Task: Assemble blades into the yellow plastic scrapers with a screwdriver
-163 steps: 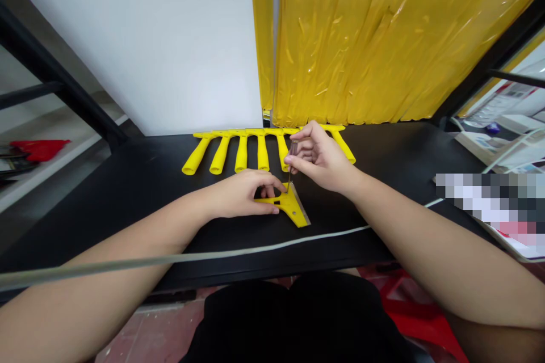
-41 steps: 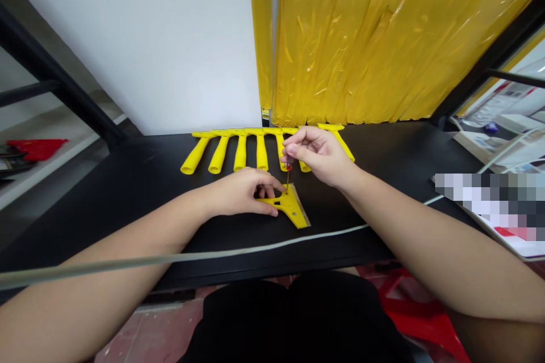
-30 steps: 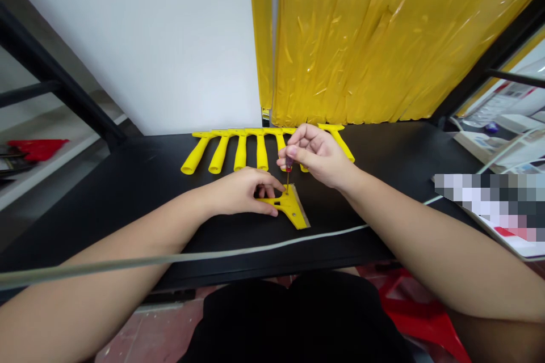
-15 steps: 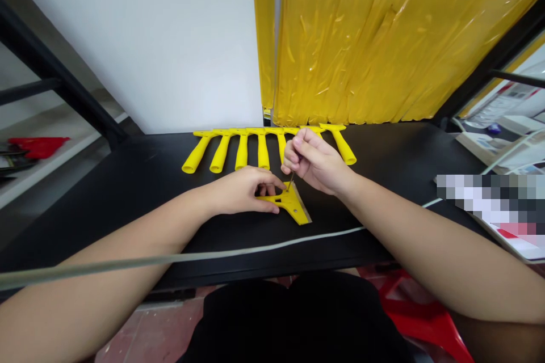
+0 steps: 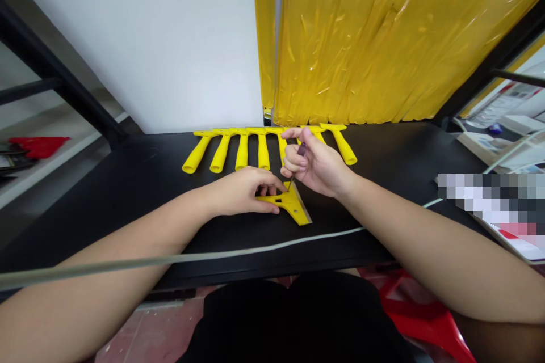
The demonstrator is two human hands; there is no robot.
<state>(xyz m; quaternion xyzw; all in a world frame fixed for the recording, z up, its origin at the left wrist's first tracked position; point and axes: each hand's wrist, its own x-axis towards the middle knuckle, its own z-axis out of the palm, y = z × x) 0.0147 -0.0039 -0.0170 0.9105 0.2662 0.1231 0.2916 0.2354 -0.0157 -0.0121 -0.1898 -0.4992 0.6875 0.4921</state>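
Note:
A yellow scraper (image 5: 293, 205) with a metal blade along its right edge lies on the black tabletop. My left hand (image 5: 249, 191) grips its handle, thumb on the near side and fingers on the far side. In my right hand (image 5: 313, 163) is a small screwdriver (image 5: 302, 149) with a dark handle. Its thin shaft points down at a screw near the scraper's far corner. My right forefinger is lifted off the handle while the thumb and other fingers stay around it. Several yellow scraper handles (image 5: 242, 150) stand in a row behind my hands, partly covered by the right one.
A white panel (image 5: 191, 39) and yellow plastic wrapping (image 5: 361, 39) rise behind the black table (image 5: 140, 198). A pale cord (image 5: 264, 248) crosses in front of my arms. Papers and boxes lie at the right; a red stool (image 5: 426, 317) stands below.
My right fingers have loosened from a tight pinch; the forefinger is raised and the screwdriver handle now shows. The left hand and scraper have not moved.

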